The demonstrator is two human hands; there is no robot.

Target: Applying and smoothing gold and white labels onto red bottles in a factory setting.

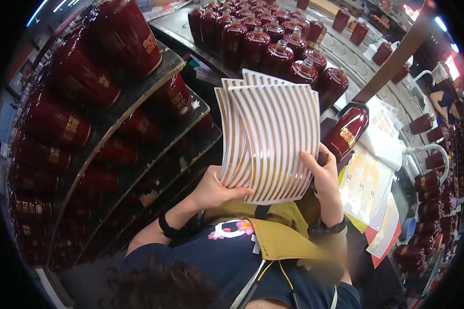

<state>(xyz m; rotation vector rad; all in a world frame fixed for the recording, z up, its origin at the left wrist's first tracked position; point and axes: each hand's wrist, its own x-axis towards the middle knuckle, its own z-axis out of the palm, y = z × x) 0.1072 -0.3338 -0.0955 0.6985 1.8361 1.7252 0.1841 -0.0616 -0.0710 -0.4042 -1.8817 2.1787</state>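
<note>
Gold-striped sheets (281,139) — fanned stack, just left of the gold-marked dark-red bottle (348,131). Left hand (211,188), right hand (325,177): fingers clamped on the stack's lower sides. Probably sorting — next move calls for even grips so none slip.

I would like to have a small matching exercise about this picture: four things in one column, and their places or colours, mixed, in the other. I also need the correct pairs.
Column one
1. Striped sheets
2. Dark band
3. Shelves
4. Apron

Column two
A. Mustard yellow, worn by the person
B. Held by the left hand and the right hand
C. Around the left wrist
D. At the left side, bearing dark red bottles

Right pairs: 1-B, 2-C, 3-D, 4-A
</note>
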